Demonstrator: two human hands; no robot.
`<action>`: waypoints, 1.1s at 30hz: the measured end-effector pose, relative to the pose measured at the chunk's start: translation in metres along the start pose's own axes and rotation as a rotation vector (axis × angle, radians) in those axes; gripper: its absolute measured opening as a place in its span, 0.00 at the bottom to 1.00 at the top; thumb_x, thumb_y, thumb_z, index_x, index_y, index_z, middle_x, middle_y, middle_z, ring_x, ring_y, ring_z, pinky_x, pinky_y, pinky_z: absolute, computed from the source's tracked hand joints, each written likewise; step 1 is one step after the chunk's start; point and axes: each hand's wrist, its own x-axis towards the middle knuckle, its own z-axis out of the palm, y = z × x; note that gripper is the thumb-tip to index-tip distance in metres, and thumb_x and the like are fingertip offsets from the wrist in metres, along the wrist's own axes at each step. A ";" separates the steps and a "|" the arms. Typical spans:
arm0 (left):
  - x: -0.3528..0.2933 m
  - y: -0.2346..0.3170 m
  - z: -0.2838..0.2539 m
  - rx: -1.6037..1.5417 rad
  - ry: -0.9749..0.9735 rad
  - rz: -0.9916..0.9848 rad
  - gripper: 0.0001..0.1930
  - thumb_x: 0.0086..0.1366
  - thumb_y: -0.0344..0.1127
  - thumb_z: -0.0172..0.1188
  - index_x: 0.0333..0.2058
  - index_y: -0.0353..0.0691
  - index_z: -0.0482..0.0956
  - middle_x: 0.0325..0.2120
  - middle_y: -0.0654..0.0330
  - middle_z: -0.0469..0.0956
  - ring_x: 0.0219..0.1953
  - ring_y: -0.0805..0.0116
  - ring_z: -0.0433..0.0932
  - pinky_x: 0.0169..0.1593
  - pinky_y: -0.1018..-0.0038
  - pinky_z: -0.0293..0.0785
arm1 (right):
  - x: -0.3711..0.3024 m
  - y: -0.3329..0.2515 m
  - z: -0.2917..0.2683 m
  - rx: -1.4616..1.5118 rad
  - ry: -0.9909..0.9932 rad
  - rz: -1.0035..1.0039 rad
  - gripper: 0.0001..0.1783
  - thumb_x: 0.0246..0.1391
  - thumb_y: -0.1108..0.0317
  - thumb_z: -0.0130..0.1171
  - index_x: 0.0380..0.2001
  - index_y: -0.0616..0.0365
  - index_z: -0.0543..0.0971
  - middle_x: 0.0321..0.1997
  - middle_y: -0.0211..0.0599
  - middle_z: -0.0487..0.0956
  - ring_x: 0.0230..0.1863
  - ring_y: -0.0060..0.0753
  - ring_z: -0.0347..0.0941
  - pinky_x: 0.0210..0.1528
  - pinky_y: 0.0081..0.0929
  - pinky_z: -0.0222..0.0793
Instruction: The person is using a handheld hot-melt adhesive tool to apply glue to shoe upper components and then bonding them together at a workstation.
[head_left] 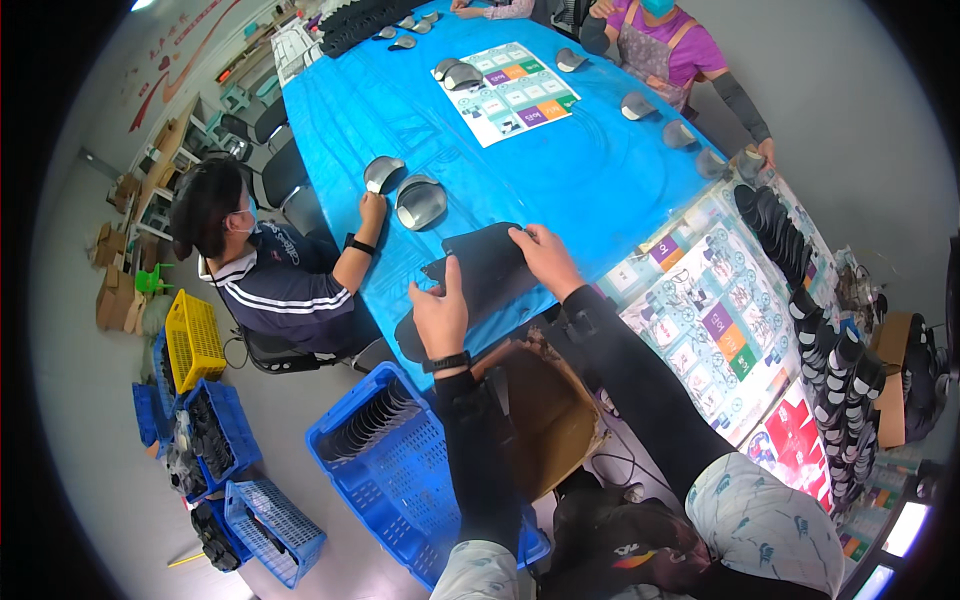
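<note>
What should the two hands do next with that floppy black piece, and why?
Probably lay the black piece flat on the blue table. The left hand pinches its near edge and the right hand its far edge, and part of it hangs off the table's edge.

Black sleeve covers on both forearms, pale patterned upper sleeves, a black wristwatch [446, 362] on the left wrist.

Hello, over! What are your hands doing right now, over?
Left hand and right hand both grip the dark flat piece at the blue table edge. Co-worker's hand by grey curved pieces, apart.
</note>
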 end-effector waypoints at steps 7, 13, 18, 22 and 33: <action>0.017 0.003 0.009 0.188 0.012 -0.005 0.48 0.60 0.67 0.64 0.52 0.15 0.74 0.39 0.36 0.83 0.44 0.47 0.84 0.49 0.61 0.76 | 0.000 -0.012 0.004 -0.012 -0.085 0.088 0.36 0.59 0.42 0.59 0.54 0.66 0.78 0.52 0.56 0.82 0.52 0.54 0.79 0.56 0.39 0.72; 0.019 0.015 0.014 0.091 -0.185 0.029 0.45 0.58 0.68 0.64 0.46 0.19 0.77 0.41 0.28 0.80 0.47 0.35 0.81 0.52 0.53 0.75 | 0.004 0.010 0.012 0.174 0.029 0.035 0.34 0.57 0.48 0.65 0.56 0.65 0.77 0.55 0.54 0.81 0.55 0.49 0.79 0.55 0.38 0.73; 0.019 0.010 0.022 0.434 -0.011 0.077 0.39 0.60 0.66 0.62 0.44 0.25 0.81 0.42 0.34 0.82 0.50 0.35 0.79 0.57 0.53 0.73 | 0.000 0.001 0.012 0.206 -0.013 0.081 0.35 0.56 0.48 0.67 0.56 0.65 0.75 0.51 0.48 0.81 0.50 0.40 0.78 0.52 0.33 0.73; 0.018 0.010 0.018 0.327 -0.039 0.047 0.40 0.60 0.67 0.62 0.44 0.25 0.80 0.43 0.34 0.82 0.52 0.36 0.79 0.57 0.53 0.73 | -0.009 -0.003 0.006 0.402 -0.079 0.031 0.28 0.57 0.53 0.68 0.52 0.63 0.76 0.44 0.37 0.80 0.44 0.27 0.76 0.47 0.27 0.73; 0.001 0.000 0.015 -0.136 0.016 0.270 0.25 0.62 0.46 0.69 0.48 0.30 0.77 0.41 0.37 0.76 0.46 0.45 0.75 0.51 0.60 0.73 | -0.033 -0.018 0.006 0.744 -0.145 -0.031 0.21 0.59 0.67 0.68 0.51 0.60 0.73 0.45 0.34 0.80 0.46 0.24 0.75 0.49 0.26 0.72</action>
